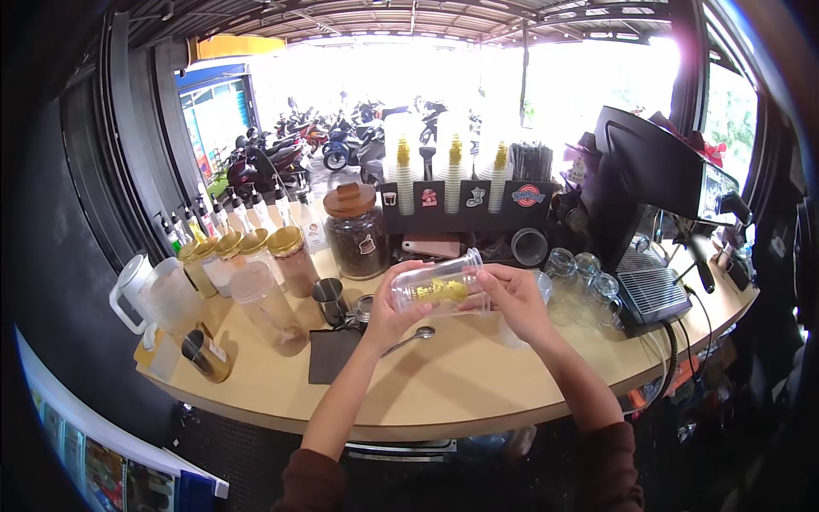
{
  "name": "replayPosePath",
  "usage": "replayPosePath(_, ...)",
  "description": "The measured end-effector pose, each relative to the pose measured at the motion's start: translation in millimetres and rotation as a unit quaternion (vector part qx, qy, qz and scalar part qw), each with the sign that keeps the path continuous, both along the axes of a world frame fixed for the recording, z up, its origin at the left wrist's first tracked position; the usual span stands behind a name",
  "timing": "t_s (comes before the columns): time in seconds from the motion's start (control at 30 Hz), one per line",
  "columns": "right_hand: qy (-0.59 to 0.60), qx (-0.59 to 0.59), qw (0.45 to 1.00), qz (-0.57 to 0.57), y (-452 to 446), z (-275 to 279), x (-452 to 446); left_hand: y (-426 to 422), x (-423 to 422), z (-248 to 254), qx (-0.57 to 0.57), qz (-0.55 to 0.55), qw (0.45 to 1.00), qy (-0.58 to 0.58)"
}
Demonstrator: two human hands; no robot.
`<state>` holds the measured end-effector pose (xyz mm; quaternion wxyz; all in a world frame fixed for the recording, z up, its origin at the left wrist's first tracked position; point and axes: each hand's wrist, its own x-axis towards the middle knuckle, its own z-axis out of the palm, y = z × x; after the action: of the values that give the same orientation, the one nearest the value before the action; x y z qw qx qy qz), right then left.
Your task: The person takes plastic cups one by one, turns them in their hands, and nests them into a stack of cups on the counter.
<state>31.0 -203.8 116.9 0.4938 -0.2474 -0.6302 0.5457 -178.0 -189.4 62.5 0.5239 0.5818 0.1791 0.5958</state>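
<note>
Your left hand (394, 314) is curled partway closed around the lower end of a clear cup (437, 288), its thumb lying along the near side. Your right hand (516, 299) is bent inward with thumb and fingers gripping the rim end; whether any fingertip reaches inside, you cannot tell from this view. Between both hands, the cup lies tipped on its side above the counter (478, 388), its yellow print facing you. Just below your left hand is a spoon (416, 338), with a black mat (331, 358) to the left of that. Close to the left of the same hand stand a dark metal pitcher (328, 300) and, further over, a clear canister (271, 311). Beyond these sit gold-lidded jars (294, 263), then a row of pump bottles (237, 212). Well left of your left hand are a white jug (130, 288) and a metal tumbler (205, 357). Past your hands, a phone (432, 247) rests below a black rack (439, 203) with stacked cups, and a wooden-lidded jar (357, 243) of dark contents stands to its left. To the right of your right hand are glass mugs (602, 290), and further right, the coffee machine (640, 196). Farthest out from your hands, motorbikes (341, 145) are parked outside.
</note>
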Motion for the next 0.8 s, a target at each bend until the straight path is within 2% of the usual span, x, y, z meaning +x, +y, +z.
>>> replayPosePath(0.07,0.000,0.006,1.000,-0.003,1,1,5,5,4,-2,0.062,0.025,0.997,0.028)
replayPosePath(0.27,-0.025,-0.022,0.999,-0.007,3,5,18,9,11,0,0.104,0.039,0.992,0.053)
replayPosePath(0.57,-0.024,0.003,1.000,-0.014,10,6,26,16,23,3,0.019,-0.001,1.000,-0.019)
replayPosePath(0.8,-0.003,0.009,1.000,-0.015,22,-3,34,19,32,8,0.059,0.036,0.997,0.031)
